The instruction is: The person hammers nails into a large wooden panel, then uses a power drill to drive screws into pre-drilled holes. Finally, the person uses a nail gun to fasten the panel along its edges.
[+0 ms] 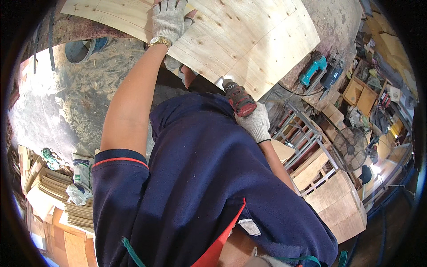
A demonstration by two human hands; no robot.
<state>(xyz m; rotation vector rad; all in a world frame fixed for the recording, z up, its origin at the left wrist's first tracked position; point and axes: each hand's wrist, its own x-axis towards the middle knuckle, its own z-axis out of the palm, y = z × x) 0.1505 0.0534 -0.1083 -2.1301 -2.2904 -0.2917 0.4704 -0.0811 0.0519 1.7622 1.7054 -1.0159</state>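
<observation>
Bare wood gives a passage across the plywood board (267,44) between the left hand (169,22), resting on it, and the drill (239,99) in the right hand (255,122). The drill blocks the near edge, the person's torso (200,147) just behind it. Right of the board, a teal tool (314,69) and a dark blue tool (332,77) obstruct the counter (338,20).
</observation>
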